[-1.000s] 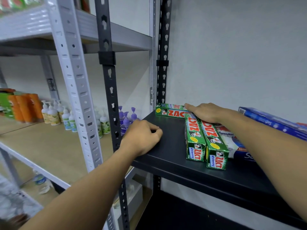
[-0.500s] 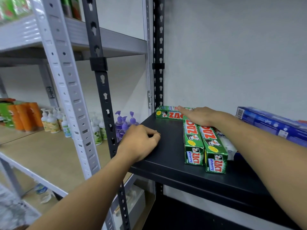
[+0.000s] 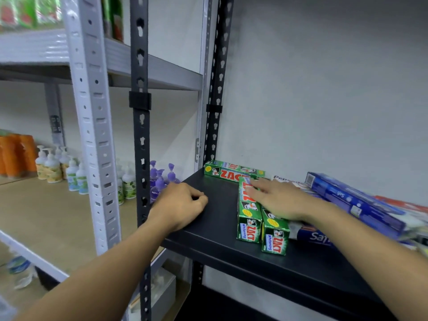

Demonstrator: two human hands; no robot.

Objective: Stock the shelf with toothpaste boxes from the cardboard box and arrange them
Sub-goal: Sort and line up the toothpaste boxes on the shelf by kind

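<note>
Two green toothpaste boxes (image 3: 249,218) lie side by side, ends toward me, on the black shelf (image 3: 222,242). A third green box (image 3: 229,172) lies crosswise against the back wall. My right hand (image 3: 278,200) rests flat on top of the two boxes with its fingers spread, gripping nothing. My left hand (image 3: 180,205) is curled into a loose fist on the shelf's left front corner, empty. The cardboard box is not in view.
Blue toothpaste boxes (image 3: 352,200) and white ones (image 3: 317,235) are piled at the right of the black shelf. A black post (image 3: 141,135) and a grey post (image 3: 92,112) stand at the left. The neighbouring wooden shelf (image 3: 46,216) holds pump bottles (image 3: 51,167) and orange packs.
My right hand has drawn back from the crosswise box toward me, and now lies on the two side-by-side boxes. The left hand has stayed put.
</note>
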